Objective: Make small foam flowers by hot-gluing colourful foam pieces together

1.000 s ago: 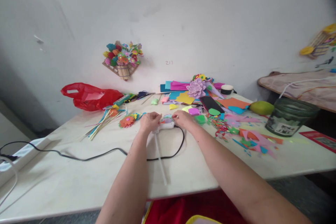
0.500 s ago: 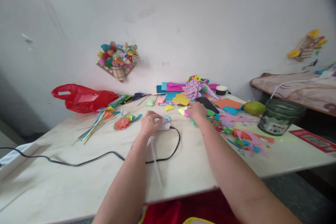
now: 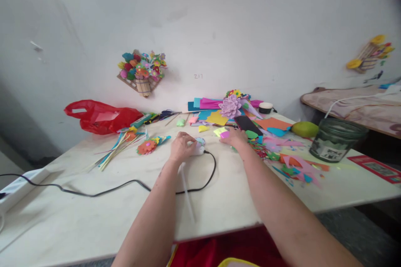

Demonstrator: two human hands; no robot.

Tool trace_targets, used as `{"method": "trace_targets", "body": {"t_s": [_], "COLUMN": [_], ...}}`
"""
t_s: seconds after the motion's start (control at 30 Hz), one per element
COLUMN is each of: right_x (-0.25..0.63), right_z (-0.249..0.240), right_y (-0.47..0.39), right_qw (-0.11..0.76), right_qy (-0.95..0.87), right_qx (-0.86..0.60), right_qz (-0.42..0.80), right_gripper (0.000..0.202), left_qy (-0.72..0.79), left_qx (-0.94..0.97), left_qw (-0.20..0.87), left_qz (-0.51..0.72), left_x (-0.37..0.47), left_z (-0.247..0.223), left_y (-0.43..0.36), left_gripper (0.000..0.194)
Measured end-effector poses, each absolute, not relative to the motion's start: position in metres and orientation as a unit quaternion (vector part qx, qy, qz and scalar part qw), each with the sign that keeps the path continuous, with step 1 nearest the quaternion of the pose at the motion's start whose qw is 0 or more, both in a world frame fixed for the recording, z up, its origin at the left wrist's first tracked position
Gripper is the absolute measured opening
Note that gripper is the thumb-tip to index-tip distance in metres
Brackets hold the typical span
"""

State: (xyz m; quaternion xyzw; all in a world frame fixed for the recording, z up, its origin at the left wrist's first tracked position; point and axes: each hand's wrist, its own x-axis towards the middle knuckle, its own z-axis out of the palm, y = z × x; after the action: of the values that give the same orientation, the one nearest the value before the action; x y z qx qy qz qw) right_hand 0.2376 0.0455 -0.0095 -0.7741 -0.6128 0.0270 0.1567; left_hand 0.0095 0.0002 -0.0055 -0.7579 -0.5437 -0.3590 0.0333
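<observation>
Curving over a white table (image 3: 109,217) by a pale wall (image 3: 200,16), left hand (image 3: 182,147) and right hand (image 3: 235,137) hide whether they grip anything.

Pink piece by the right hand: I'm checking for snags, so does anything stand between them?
Nothing visible does. The right hand overlaps the pink piece in view; whether it grips is unclear. The yellow piece lies beyond, not between.

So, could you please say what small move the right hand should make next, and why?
It should probably pinch the pink piece: the right hand is at its edge, while the left hand is beside the white corded tool.
</observation>
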Motion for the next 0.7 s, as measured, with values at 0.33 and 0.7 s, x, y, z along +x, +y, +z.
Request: {"method": "trace_targets", "body": {"t_s": [0.33, 0.7], "right_x": [0.238, 0.223], "right_z": [-0.008, -0.008], "right_y": [0.043, 0.042], "right_qw": [0.261, 0.23], "right_qy": [-0.64, -0.753], "right_qx": [-0.722, -0.616], "right_qz": [-0.028, -0.031], "right_gripper": [0.064, 0.067], "left_qy": [-0.545, -0.546], "left_qx": [-0.758, -0.762], "left_qw": [0.03, 0.035], "left_qz": [-0.356, -0.346], "left_x": [0.009, 0.012], "left_z": [-0.006, -0.003], "left_y": [0.001, -0.002], "left_gripper": [0.019, 0.021]}}
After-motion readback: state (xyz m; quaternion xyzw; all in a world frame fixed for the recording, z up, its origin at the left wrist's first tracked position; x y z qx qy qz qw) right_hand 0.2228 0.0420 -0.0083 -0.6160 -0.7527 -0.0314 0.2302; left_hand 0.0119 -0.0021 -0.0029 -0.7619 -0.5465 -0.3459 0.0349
